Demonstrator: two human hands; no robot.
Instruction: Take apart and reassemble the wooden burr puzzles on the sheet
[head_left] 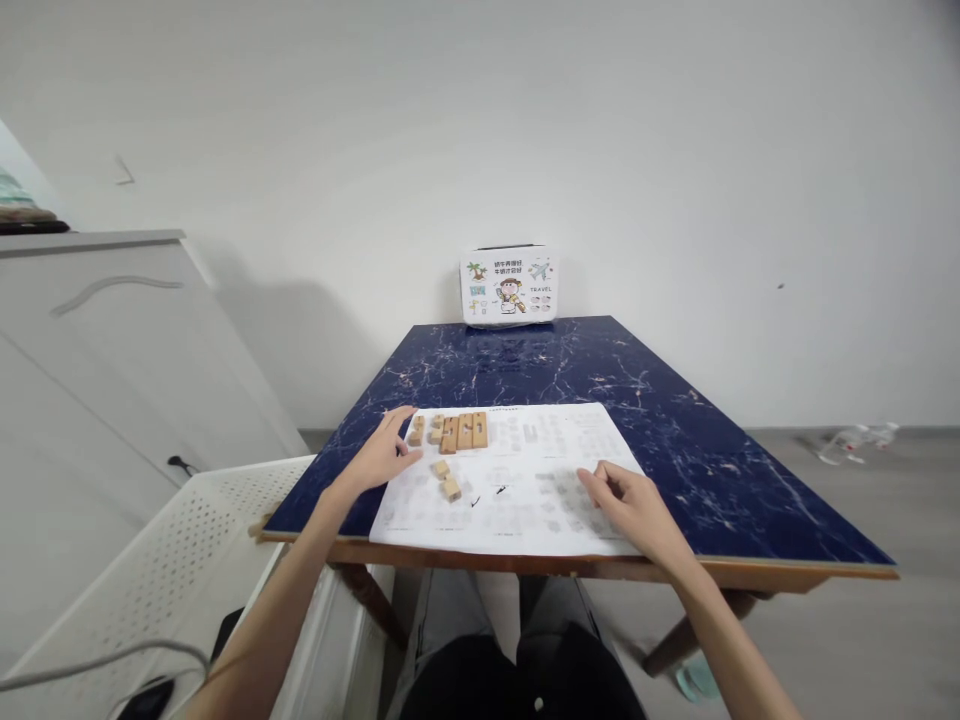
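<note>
With the paper sheet (540,530) as clock face, the wooden blocks (465,432) lie grouped at ten o'clock and two small loose blocks (451,489) at nine. Just outside the group, the left hand (384,455) is relaxed, fingers parted, grasping nothing; the right hand (628,500), at three, is curled, and I cannot tell whether it pinches anything. Farther out, at twelve, a white case (510,285) stands on the blue table (720,490).
</note>
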